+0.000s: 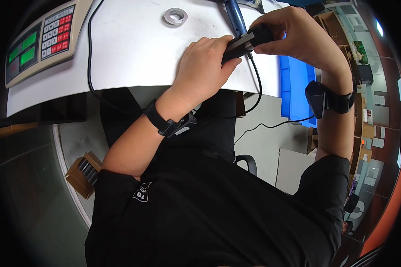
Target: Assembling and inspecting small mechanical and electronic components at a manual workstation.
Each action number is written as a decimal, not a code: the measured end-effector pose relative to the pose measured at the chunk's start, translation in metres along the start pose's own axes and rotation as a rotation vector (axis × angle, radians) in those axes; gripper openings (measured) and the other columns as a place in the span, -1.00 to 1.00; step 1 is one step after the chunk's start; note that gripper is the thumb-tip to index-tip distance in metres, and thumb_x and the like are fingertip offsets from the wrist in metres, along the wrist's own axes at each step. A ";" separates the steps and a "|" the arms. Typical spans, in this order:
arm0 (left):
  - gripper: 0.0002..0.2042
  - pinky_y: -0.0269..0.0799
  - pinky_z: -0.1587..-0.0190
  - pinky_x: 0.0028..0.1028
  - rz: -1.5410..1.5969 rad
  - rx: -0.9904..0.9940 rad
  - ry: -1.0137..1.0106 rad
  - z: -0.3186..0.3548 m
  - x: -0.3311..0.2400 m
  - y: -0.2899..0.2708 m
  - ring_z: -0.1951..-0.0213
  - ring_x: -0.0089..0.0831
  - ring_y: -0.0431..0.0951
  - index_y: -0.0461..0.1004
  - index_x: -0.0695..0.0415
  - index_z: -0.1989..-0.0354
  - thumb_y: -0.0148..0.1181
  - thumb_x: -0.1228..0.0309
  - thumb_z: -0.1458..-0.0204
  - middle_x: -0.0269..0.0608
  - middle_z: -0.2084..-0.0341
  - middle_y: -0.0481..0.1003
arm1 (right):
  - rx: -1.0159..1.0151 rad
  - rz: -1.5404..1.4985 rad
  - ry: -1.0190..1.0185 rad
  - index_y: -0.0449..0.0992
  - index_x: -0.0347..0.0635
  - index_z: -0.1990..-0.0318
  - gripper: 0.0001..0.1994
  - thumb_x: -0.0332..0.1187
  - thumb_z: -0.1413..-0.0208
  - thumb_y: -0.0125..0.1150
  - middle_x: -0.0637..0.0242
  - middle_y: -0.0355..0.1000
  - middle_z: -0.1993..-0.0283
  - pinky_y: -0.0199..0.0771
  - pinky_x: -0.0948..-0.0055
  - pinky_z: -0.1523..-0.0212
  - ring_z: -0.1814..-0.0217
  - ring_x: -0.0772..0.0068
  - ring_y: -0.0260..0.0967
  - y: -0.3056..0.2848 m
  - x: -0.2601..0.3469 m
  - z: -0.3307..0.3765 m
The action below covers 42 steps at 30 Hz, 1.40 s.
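Observation:
Over the white table's front edge, both my hands hold a black cylindrical device with a silvery strip along it, tilted up toward the right. My left hand wraps round its lower left end, the thumb along the near side. At the upper right end, the fingers and thumb of my right hand pinch a wider black part. I cannot tell exactly what kind of device it is. Just behind it lies a tool with a dark blue handle, partly cut off by the top edge.
A roll of tape lies on the white table. At the left stands a digital scale with lit green displays; a black cable runs beside it. A blue bin sits right of the table. An open cardboard box stands on the floor.

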<state>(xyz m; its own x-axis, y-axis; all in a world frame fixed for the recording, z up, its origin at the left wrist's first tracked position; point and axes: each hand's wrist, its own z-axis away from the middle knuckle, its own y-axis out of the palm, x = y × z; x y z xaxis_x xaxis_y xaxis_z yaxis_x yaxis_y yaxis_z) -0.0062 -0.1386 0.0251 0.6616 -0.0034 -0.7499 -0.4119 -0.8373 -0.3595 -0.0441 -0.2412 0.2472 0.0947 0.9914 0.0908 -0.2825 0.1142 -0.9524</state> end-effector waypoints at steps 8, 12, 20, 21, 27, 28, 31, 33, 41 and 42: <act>-0.65 0.41 0.06 -0.20 0.008 0.011 -0.003 0.000 0.002 0.001 0.20 -0.16 0.56 0.50 0.23 0.02 0.30 0.31 -0.07 -0.13 0.36 0.59 | 0.025 0.092 0.056 0.66 -0.34 0.33 -0.73 -0.33 0.11 0.55 0.31 0.47 0.58 0.22 0.56 0.53 0.59 0.56 0.26 0.000 0.002 -0.006; -0.65 0.41 0.05 -0.20 0.010 0.001 -0.001 0.000 0.003 0.001 0.19 -0.16 0.56 0.50 0.23 0.01 0.30 0.31 -0.07 -0.12 0.35 0.59 | 0.002 0.033 -0.040 0.64 -0.33 0.24 -0.71 -0.40 0.11 0.54 0.31 0.51 0.50 0.32 0.56 0.42 0.49 0.57 0.34 0.005 -0.007 -0.008; -0.64 0.41 0.04 -0.20 0.017 0.005 0.004 0.000 0.001 0.002 0.17 -0.16 0.56 0.50 0.23 0.01 0.30 0.32 -0.06 -0.13 0.33 0.59 | -0.042 -0.079 -0.228 0.60 -0.33 0.05 -0.61 -0.53 0.10 0.52 0.30 0.58 0.34 0.51 0.56 0.19 0.29 0.59 0.51 0.024 -0.038 -0.009; -0.64 0.41 0.03 -0.20 0.011 0.000 -0.002 0.000 0.001 0.000 0.17 -0.16 0.56 0.50 0.23 0.01 0.30 0.32 -0.06 -0.13 0.33 0.59 | -0.045 -0.095 -0.255 0.59 -0.33 0.03 -0.60 -0.55 0.09 0.51 0.30 0.59 0.32 0.54 0.56 0.17 0.26 0.59 0.53 0.028 -0.040 -0.010; -0.65 0.41 0.03 -0.21 0.005 0.004 -0.018 0.001 0.001 -0.001 0.18 -0.16 0.56 0.50 0.23 0.02 0.30 0.33 -0.06 -0.13 0.33 0.59 | -0.051 -0.097 -0.245 0.61 -0.31 0.04 -0.61 -0.53 0.09 0.52 0.31 0.59 0.33 0.53 0.57 0.20 0.29 0.59 0.53 0.031 -0.045 -0.012; -0.65 0.41 0.03 -0.21 0.002 0.009 -0.024 0.001 0.001 -0.002 0.18 -0.17 0.56 0.50 0.23 0.02 0.30 0.33 -0.05 -0.13 0.33 0.59 | -0.052 -0.097 -0.244 0.61 -0.30 0.04 -0.61 -0.53 0.09 0.52 0.31 0.59 0.33 0.53 0.57 0.20 0.29 0.59 0.53 0.032 -0.045 -0.012; -0.65 0.41 0.03 -0.21 0.006 0.023 -0.028 0.000 0.000 -0.002 0.18 -0.17 0.56 0.51 0.23 0.02 0.30 0.33 -0.05 -0.13 0.33 0.59 | -0.058 -0.094 -0.227 0.62 -0.29 0.05 -0.62 -0.51 0.09 0.53 0.31 0.59 0.34 0.52 0.58 0.22 0.30 0.60 0.52 0.032 -0.044 -0.010; -0.66 0.41 0.03 -0.22 0.014 0.009 -0.002 0.000 0.001 0.003 0.18 -0.17 0.56 0.51 0.23 0.03 0.30 0.33 -0.05 -0.13 0.34 0.59 | -0.065 -0.089 -0.209 0.63 -0.28 0.06 -0.62 -0.51 0.09 0.53 0.31 0.59 0.34 0.52 0.59 0.24 0.31 0.60 0.52 0.031 -0.044 -0.006; -0.66 0.42 0.04 -0.23 -0.006 0.012 -0.022 0.001 0.003 0.000 0.19 -0.18 0.56 0.51 0.22 0.03 0.30 0.33 -0.05 -0.14 0.34 0.59 | -0.001 -0.024 -0.153 0.62 -0.29 0.04 -0.60 -0.49 0.10 0.54 0.32 0.58 0.36 0.51 0.59 0.26 0.33 0.61 0.51 0.031 -0.043 -0.014; -0.66 0.42 0.04 -0.23 -0.001 0.017 -0.016 0.000 0.003 0.001 0.19 -0.18 0.56 0.51 0.22 0.03 0.30 0.33 -0.05 -0.14 0.34 0.59 | 0.007 -0.012 -0.138 0.62 -0.29 0.04 -0.60 -0.49 0.10 0.55 0.32 0.58 0.36 0.51 0.59 0.26 0.33 0.61 0.50 0.030 -0.043 -0.013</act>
<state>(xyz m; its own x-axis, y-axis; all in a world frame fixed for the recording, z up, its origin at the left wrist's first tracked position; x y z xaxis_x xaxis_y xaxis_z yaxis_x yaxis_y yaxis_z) -0.0049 -0.1395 0.0225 0.6519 0.0068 -0.7583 -0.4215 -0.8280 -0.3698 -0.0443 -0.2811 0.2105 -0.0340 0.9893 0.1422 -0.2885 0.1265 -0.9491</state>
